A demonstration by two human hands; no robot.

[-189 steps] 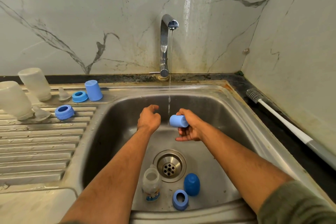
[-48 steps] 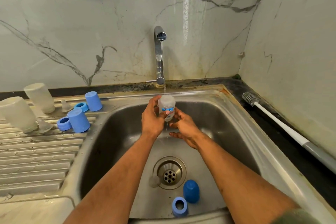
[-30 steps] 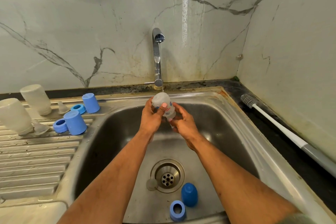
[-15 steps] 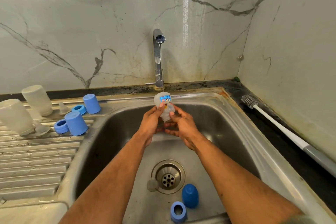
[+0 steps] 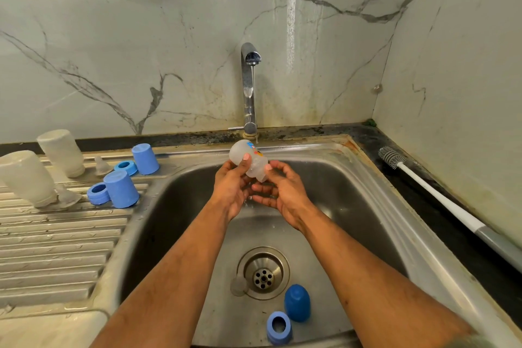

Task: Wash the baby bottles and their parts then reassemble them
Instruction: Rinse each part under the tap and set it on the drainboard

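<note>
- My left hand (image 5: 230, 188) gripped the small frosted bottle (image 5: 248, 162), fingers curled round its body, base up and tilted left; my right hand (image 5: 278, 192) pinched its lower neck end with thumb and fingertips; it sat under the tap (image 5: 250, 87), where a thin stream of water fell, above the sink (image 5: 367, 178).
- Already on the drainboard (image 5: 56, 248), as I judged it washed: 2 upturned frosted bottles (image 5: 26, 178), 2 blue caps (image 5: 121, 189), 2 blue rings (image 5: 97, 192) and 2 clear teats (image 5: 67, 196).
- Left in the basin near the drain (image 5: 263, 272): 1 dark blue cap (image 5: 297, 302), 1 blue ring (image 5: 279, 326) and what looked like 1 clear teat (image 5: 238, 285); I judged the washing past halfway and reassembly not begun.
- The brush (image 5: 423, 183) lay on the counter at my right, untouched.
</note>
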